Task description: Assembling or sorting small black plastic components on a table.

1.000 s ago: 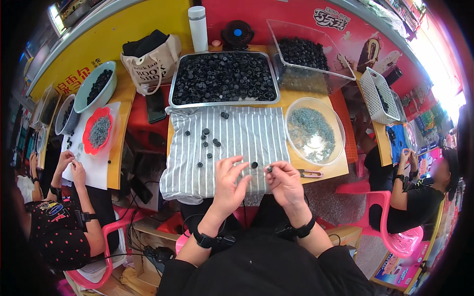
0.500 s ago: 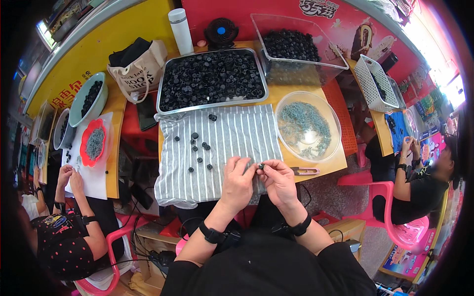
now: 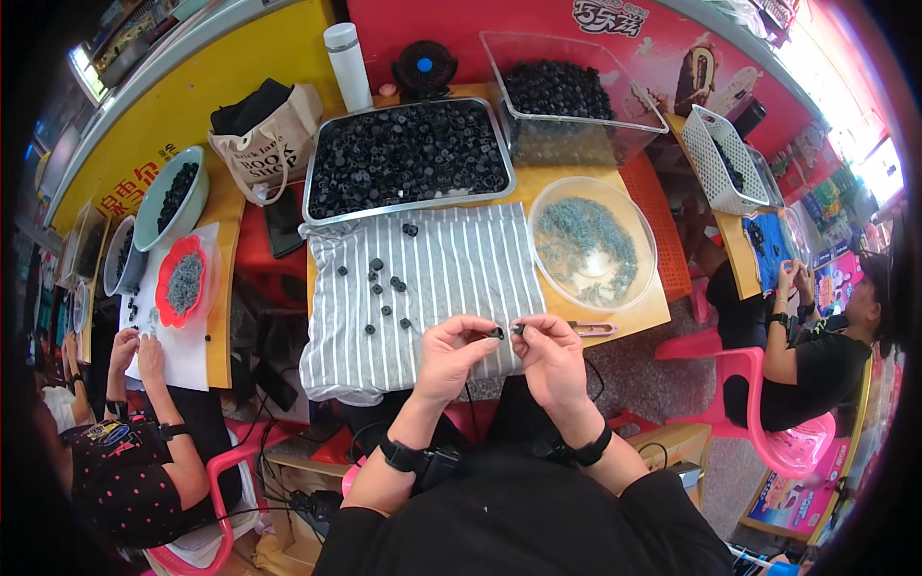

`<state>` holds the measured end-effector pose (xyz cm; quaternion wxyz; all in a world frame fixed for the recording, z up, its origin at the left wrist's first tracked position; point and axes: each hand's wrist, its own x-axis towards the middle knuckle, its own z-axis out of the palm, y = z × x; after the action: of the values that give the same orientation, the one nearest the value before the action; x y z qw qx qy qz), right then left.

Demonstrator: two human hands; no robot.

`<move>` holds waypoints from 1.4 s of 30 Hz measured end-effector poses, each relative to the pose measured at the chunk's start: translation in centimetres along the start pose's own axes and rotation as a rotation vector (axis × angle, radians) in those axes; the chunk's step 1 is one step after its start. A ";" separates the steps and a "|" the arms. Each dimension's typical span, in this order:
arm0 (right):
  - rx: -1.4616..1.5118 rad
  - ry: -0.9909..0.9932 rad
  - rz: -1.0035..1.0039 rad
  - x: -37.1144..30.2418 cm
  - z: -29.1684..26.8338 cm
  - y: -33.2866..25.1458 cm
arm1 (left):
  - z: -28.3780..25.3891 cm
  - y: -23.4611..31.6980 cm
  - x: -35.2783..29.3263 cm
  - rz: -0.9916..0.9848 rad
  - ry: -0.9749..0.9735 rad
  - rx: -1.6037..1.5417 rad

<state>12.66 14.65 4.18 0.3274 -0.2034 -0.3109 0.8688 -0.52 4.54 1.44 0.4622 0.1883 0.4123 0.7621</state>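
Note:
Over the near edge of a grey-and-white striped cloth (image 3: 437, 278), my two hands are slightly apart. Between thumb and forefinger, my left hand (image 3: 447, 360) pinches a small black round part (image 3: 497, 333). My right hand (image 3: 554, 363) is pinched as well, on a small dark piece (image 3: 518, 328) with a light glint; its exact kind is too small to make out. Several loose black round parts (image 3: 386, 310) lie on the cloth, left of my hands. Close to my right hand rest pink-handled snips (image 3: 594, 329).
Behind the cloth stands a metal tray (image 3: 512, 182) heaped with black parts. A clear bin (image 3: 567, 144) holds more. At right sits a round clear bowl (image 3: 645, 288) of thin grey-green pieces. A bottle (image 3: 348, 67), fan (image 3: 424, 69) and tote bag (image 3: 266, 144) stand farther back. People work on both sides.
My hands have drawn apart from each other, and the left has shifted slightly left and down. A black part now shows in each hand's fingertips. The view has shifted slightly.

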 end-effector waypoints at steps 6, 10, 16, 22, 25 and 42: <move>-0.651 -0.148 -0.399 -1.4 2.9 -0.3 | -0.5 0.8 -1.2 0.033 -0.132 -0.308; -0.741 -0.123 -0.481 -1.7 3.9 -0.1 | -0.8 1.0 -1.7 0.017 -0.131 -0.338; -1.054 -0.174 -0.674 -2.0 4.8 -0.6 | -0.9 1.2 -1.8 0.045 -0.168 -0.348; -1.153 -0.199 -0.768 -2.0 5.0 -0.4 | -0.4 1.5 -1.9 0.053 -0.166 -0.346; -1.169 -0.203 -0.769 -2.1 5.0 -0.2 | -0.4 1.5 -2.0 0.075 -0.156 -0.312; -1.158 -0.178 -0.856 -2.1 4.6 0.2 | -0.7 1.3 -2.1 0.087 -0.182 -0.305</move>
<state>11.47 11.21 7.73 0.4521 -0.1332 -0.7989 0.3736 -0.68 2.12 2.26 0.4875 0.2017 0.2399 0.8149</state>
